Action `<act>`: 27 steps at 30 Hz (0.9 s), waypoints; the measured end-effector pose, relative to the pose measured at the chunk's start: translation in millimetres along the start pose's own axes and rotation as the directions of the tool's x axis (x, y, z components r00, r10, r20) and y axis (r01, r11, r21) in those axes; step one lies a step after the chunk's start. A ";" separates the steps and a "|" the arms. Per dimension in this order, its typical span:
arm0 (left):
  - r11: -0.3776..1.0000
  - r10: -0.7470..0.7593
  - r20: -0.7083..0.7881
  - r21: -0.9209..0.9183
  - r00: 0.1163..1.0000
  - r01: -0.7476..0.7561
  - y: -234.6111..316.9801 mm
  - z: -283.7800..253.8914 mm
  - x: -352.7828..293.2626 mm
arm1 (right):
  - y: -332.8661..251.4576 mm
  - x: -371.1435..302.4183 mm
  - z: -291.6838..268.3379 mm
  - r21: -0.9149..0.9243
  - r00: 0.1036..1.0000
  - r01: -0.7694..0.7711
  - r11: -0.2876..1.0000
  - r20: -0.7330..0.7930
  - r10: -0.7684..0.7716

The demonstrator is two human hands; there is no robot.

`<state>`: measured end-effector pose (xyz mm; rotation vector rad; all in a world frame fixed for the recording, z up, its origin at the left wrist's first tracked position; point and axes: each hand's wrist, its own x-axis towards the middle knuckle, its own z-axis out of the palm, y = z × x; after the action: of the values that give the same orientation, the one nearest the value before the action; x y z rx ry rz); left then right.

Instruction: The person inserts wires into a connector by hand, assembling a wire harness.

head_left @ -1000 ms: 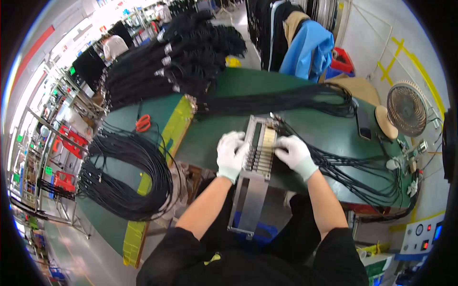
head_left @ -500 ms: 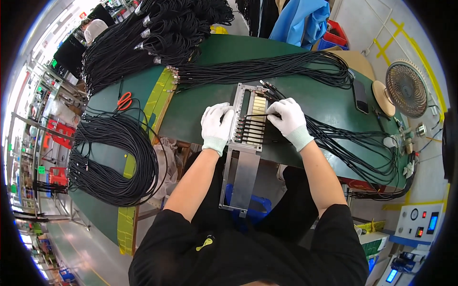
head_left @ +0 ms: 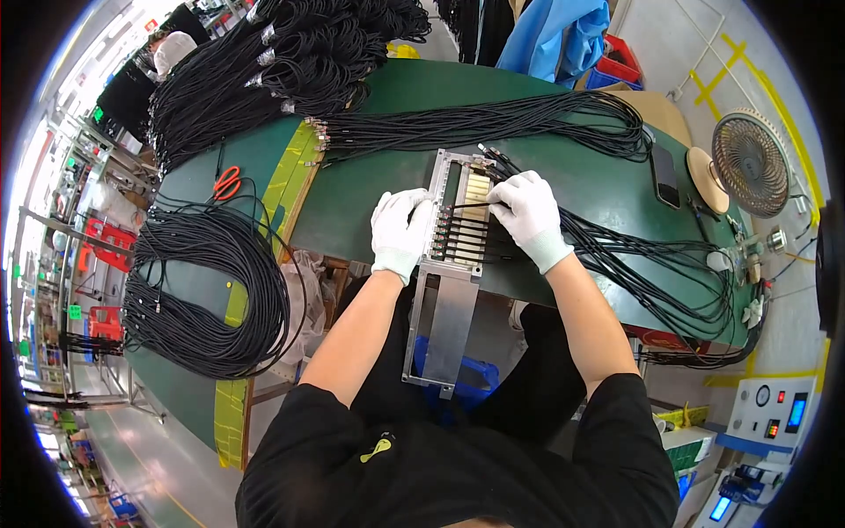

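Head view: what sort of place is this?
Probably a cable-assembly workshop: a heap of black cables, a green worktable, and a metal fixture with a row of black leads across it.

Smooth metal fixture (head_left: pixel 451 319), glossy tabletop (head_left: pixel 352 198), matt cables (head_left: pixel 592 251), soft cloth gloves (head_left: pixel 398 229)

orange-handled scissors (head_left: pixel 227 183) | dark phone (head_left: pixel 665 176) | round fan (head_left: pixel 751 164) | blue cloth (head_left: pixel 550 40) | red bin (head_left: pixel 618 70)

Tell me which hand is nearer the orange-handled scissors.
Left. The left hand is at the left side of the metal fixture, right of the scissors; the right hand is farther, at the fixture's right.
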<state>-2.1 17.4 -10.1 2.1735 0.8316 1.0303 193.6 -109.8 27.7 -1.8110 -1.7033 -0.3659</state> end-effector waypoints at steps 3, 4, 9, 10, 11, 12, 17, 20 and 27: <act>0.999 0.037 -0.001 0.004 0.999 -0.037 -3.7 0.8 -0.4 | -3.3 -0.1 2.0 -0.032 1.000 0.026 0.999 0.001 -0.026; 0.999 0.036 0.000 0.003 0.999 -0.036 -3.7 1.1 -0.8 | -3.7 -0.9 2.5 -0.033 1.000 0.025 0.999 0.001 -0.025; 0.995 0.081 0.083 0.056 0.993 -0.086 1.5 2.3 4.2 | -5.0 -0.9 8.6 -0.078 1.000 0.017 0.997 -0.001 -0.017; 0.974 0.172 0.126 0.124 0.977 -0.188 6.8 6.0 4.8 | -5.1 -0.6 6.7 -0.080 1.000 0.017 0.997 -0.002 -0.017; 0.938 0.260 0.173 0.187 0.950 -0.291 12.4 8.9 5.2 | -5.7 -0.1 3.2 -0.059 0.999 -0.004 0.998 0.041 0.006; 0.913 0.256 0.294 0.241 0.921 -0.330 12.2 8.0 2.2 | -6.2 -0.5 2.0 -0.038 0.996 -0.027 0.999 0.084 0.030; 0.897 0.229 0.407 0.264 0.884 -0.354 26.9 -2.7 12.0 | 6.0 7.6 -9.4 0.051 0.987 -0.158 0.986 0.026 0.157; 0.861 0.329 0.318 0.287 0.889 -0.420 21.4 3.5 11.0 | 24.6 4.3 -3.4 -0.026 0.979 -0.198 0.980 -0.060 0.196; 0.915 0.291 0.299 0.191 0.909 -0.355 20.9 10.6 -3.4 | 28.6 -3.9 1.2 -0.137 0.950 -0.298 0.945 0.053 0.307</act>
<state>10.7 -0.8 -2.2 2.6541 0.4975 0.7916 220.5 -111.5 17.5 -2.1666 -1.4436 -0.2837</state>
